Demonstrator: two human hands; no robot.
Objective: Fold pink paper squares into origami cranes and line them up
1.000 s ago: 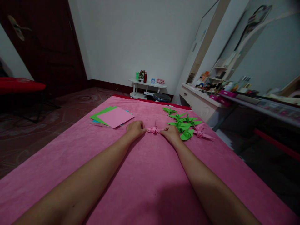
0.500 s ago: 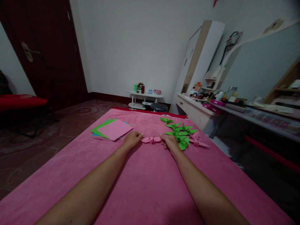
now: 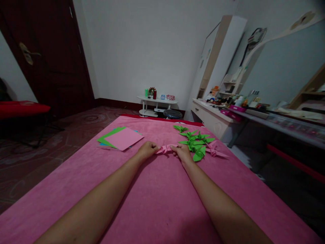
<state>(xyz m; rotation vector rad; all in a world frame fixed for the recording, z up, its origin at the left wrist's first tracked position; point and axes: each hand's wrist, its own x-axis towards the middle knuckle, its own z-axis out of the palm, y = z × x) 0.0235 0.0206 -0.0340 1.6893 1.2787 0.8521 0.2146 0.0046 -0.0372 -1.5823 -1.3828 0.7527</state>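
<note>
Between my hands is a pink origami crane [image 3: 165, 149], its wings stretched out to either side. My left hand [image 3: 148, 150] pinches the tip of the left wing. The fingers of my right hand [image 3: 183, 152] are closed on the right wing. Just beyond my right hand lie several green origami cranes [image 3: 195, 141] in a loose cluster. A second pink crane [image 3: 213, 151] rests at the right end of that cluster. Left of my left hand, a fanned stack of square paper [image 3: 124, 139] has a pink sheet on top, with green and blue edges showing.
A pink cloth [image 3: 152, 203] covers the surface under my arms. Beyond its far edge stands a low white table [image 3: 157, 99] with small items. To the right is a dressing table [image 3: 213, 113] crowded with bottles. A dark red door [image 3: 50, 57] is at the left.
My hands have come slightly closer together. The right hand's fingers have moved inward along the wing, and the crane now sits a little tilted.
</note>
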